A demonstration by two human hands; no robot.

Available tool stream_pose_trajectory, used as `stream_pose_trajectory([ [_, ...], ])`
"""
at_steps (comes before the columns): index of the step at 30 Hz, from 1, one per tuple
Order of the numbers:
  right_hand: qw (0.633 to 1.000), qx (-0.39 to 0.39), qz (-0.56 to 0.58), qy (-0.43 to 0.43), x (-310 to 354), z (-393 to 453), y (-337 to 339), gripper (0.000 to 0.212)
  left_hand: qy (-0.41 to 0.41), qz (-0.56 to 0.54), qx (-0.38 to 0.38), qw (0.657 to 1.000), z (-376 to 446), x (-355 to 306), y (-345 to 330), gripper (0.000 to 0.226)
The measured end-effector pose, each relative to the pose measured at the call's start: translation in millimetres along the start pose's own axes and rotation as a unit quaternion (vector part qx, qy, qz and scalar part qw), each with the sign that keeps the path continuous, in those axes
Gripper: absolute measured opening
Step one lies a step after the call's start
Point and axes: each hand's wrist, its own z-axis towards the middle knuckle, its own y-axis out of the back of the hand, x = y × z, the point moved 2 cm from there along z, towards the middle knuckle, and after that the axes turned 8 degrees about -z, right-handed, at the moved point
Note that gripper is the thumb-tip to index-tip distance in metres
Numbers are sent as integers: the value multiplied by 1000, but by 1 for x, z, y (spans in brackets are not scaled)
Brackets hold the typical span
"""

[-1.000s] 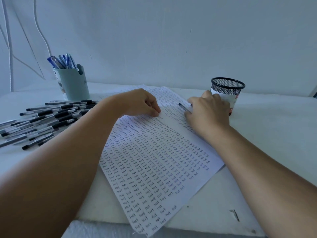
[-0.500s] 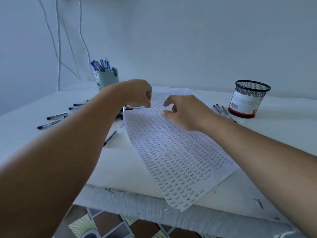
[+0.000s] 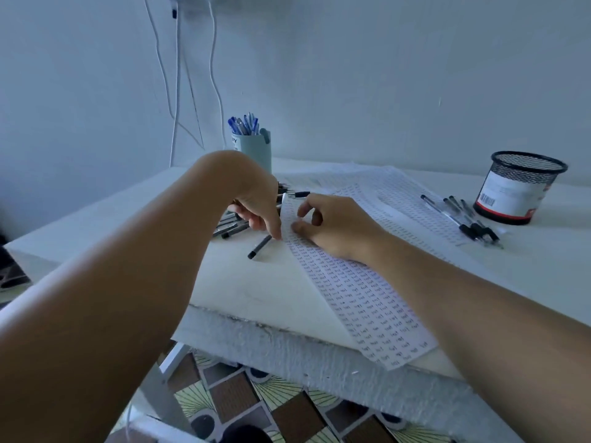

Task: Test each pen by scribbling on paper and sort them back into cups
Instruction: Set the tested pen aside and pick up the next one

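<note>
A sheet of paper point(image 3: 361, 302) covered in small scribbles lies across the white table point(image 3: 128, 219), its near end hanging over the front edge. My left hand point(image 3: 256, 203) reaches down and pinches the sheet's raised left edge. My right hand point(image 3: 339, 228) pinches the same edge between thumb and forefinger, just to the right. A pile of black-capped pens point(image 3: 228, 227) lies partly hidden under my left hand, and one pen point(image 3: 259, 247) lies apart in front of it. A pale blue cup point(image 3: 256, 151) holds several blue pens. A black mesh cup point(image 3: 519, 187) stands at the right.
Several black pens point(image 3: 463, 219) lie beside the mesh cup on the paper's far corner. More scribbled sheets point(image 3: 399, 193) lie further back. White cables point(image 3: 176, 91) hang down the wall at the left. Patterned floor tiles point(image 3: 256, 404) show below the table's front edge.
My right hand left the pen near the mesh cup and came to the paper's left edge. Both hands have lifted that edge. The view has swung left and down.
</note>
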Motion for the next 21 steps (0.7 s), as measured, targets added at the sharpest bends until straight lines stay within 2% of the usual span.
stream_pose_trajectory([
  [6, 1000, -8, 19, -3, -1, -3, 1, 41, 1, -4, -5, 1000, -6, -3, 1, 28],
  [9, 999, -21, 31, 2, 1, -5, 3, 53, 17, -63, -43, 997, -12, 5, 11, 37],
  [13, 997, -52, 51, 17, -1, -6, 3, 75, 43, -160, -123, 979, -21, 11, 34, 36],
  [16, 987, -134, 82, 37, -2, -6, 5, 78, -16, -217, -203, 955, -26, 2, 50, 28],
  [19, 960, -262, 61, 80, -2, -4, 15, 71, -78, -346, -159, 921, -22, -21, 44, 19],
  [21, 950, -299, 29, 90, -7, -1, 21, 61, -101, -407, -127, 899, -12, -36, 34, 16],
])
